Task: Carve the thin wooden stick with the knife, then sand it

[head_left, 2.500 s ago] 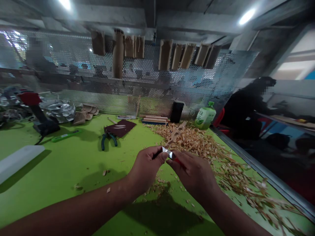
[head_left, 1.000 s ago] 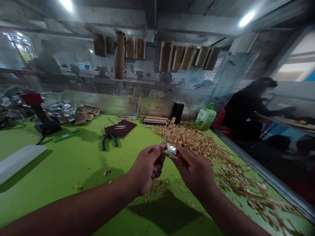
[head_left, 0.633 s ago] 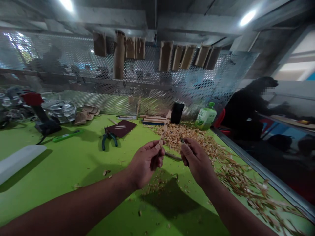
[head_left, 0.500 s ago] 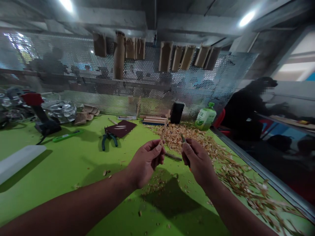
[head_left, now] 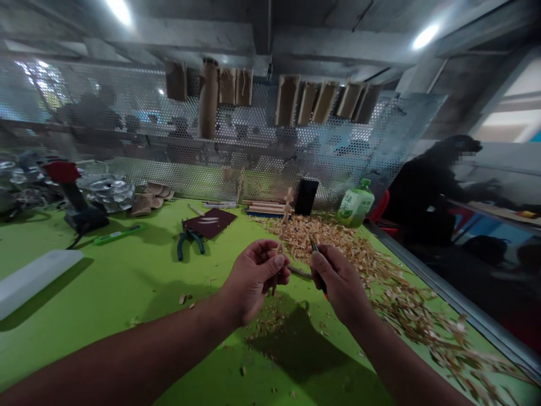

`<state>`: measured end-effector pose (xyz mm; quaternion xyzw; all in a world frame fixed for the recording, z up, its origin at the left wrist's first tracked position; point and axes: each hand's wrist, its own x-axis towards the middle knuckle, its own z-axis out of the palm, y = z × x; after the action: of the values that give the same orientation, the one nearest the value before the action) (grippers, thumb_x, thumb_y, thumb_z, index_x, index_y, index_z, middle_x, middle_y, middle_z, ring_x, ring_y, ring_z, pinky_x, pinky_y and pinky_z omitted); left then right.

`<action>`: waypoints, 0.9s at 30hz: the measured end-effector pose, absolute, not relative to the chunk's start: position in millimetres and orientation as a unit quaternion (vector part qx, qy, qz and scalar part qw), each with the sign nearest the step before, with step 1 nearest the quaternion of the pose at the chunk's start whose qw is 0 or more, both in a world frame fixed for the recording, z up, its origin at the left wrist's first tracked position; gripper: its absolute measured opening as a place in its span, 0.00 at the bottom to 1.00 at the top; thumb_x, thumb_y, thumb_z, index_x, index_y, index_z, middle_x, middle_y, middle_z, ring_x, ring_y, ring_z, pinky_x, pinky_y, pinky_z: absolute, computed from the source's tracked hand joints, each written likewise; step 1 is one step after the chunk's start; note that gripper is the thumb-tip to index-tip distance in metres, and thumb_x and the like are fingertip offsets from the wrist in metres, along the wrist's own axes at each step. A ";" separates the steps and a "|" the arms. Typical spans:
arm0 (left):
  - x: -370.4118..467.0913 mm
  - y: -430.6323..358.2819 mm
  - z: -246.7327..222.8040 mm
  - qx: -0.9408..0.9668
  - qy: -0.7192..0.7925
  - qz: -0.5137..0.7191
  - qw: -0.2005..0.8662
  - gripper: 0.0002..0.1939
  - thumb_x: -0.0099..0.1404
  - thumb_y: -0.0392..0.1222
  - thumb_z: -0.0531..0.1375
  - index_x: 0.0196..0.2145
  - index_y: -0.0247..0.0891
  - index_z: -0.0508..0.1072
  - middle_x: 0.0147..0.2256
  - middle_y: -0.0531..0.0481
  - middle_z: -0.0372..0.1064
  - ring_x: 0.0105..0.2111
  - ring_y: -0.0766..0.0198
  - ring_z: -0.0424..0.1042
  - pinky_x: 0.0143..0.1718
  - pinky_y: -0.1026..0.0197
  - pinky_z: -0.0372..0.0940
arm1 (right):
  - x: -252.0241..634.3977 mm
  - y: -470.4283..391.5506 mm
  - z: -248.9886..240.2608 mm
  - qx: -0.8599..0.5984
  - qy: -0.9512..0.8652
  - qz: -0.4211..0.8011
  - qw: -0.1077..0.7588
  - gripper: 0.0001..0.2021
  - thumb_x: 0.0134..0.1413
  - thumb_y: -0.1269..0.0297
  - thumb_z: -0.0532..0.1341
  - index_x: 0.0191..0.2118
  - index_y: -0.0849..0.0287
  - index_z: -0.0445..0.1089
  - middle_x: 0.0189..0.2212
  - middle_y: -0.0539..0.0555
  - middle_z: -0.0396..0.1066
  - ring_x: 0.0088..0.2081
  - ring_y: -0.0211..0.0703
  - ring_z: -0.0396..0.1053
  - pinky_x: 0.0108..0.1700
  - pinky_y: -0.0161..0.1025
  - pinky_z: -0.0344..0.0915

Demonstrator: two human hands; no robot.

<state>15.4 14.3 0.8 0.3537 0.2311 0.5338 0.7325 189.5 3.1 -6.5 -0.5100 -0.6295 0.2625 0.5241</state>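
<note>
Left hand [head_left: 256, 279] has the carving [head_left: 285, 223] pinched between thumb and fingers near its lower part; most of it stands near upright above the fingers, a short end pokes out below. Right hand [head_left: 341, 279] is wrapped round the knife [head_left: 313, 245], blade up past the fingers, apart from the carving. Carving looks like thin wood: likely light, stiff along its length, not slippery. Weak spots should be the narrow necks between wider lumps; side load there could snap it. Best hold: a thick section close to the load, light pinch, no twist. The free length above the fingers would probably flex. Knife should be rigid; hold by the handle only, fingers off the edge. Stick [head_left: 300, 273] seems to lie on the table [head_left: 147, 268] between both hands' fingers, shavings [head_left: 338, 237] just beyond.
</note>
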 end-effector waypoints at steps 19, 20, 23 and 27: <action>15.2 16.5 -2.0 0.395 0.202 0.498 0.745 0.12 0.61 0.38 0.63 0.43 0.34 0.71 0.29 0.53 0.68 0.21 0.74 0.64 0.23 0.68 0.63 | 187.5 -10.4 -5.8 -0.510 -0.773 0.030 0.376 0.16 0.62 0.56 0.53 0.50 0.55 0.69 0.37 0.55 0.74 0.35 0.44 0.70 0.36 0.38 0.64; 15.1 16.0 -1.9 0.400 0.201 0.499 0.742 0.12 0.61 0.39 0.63 0.43 0.34 0.71 0.29 0.53 0.67 0.21 0.74 0.63 0.22 0.68 0.61 | 186.6 -11.5 -5.2 -0.509 -0.780 0.022 0.365 0.16 0.63 0.57 0.53 0.51 0.55 0.68 0.38 0.55 0.74 0.36 0.44 0.70 0.37 0.38 0.64; 14.7 14.7 -1.7 0.417 0.205 0.495 0.734 0.11 0.62 0.40 0.62 0.42 0.34 0.72 0.28 0.54 0.65 0.19 0.76 0.58 0.19 0.70 0.54 | 185.2 -12.4 -4.9 -0.519 -0.781 0.002 0.347 0.16 0.63 0.56 0.53 0.51 0.55 0.69 0.36 0.56 0.74 0.34 0.43 0.70 0.36 0.38 0.64; 14.1 13.4 -1.2 0.436 0.214 0.489 0.725 0.11 0.62 0.41 0.61 0.41 0.36 0.72 0.29 0.54 0.66 0.19 0.77 0.56 0.18 0.70 0.49 | 186.0 -11.6 -6.2 -0.523 -0.779 -0.026 0.345 0.16 0.63 0.56 0.53 0.51 0.56 0.70 0.33 0.56 0.73 0.33 0.42 0.70 0.35 0.37 0.64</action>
<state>14.1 13.4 -1.2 0.4356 0.2144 0.4885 0.7250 186.0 -11.6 -6.2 -0.5232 -0.7789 -0.0259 0.3450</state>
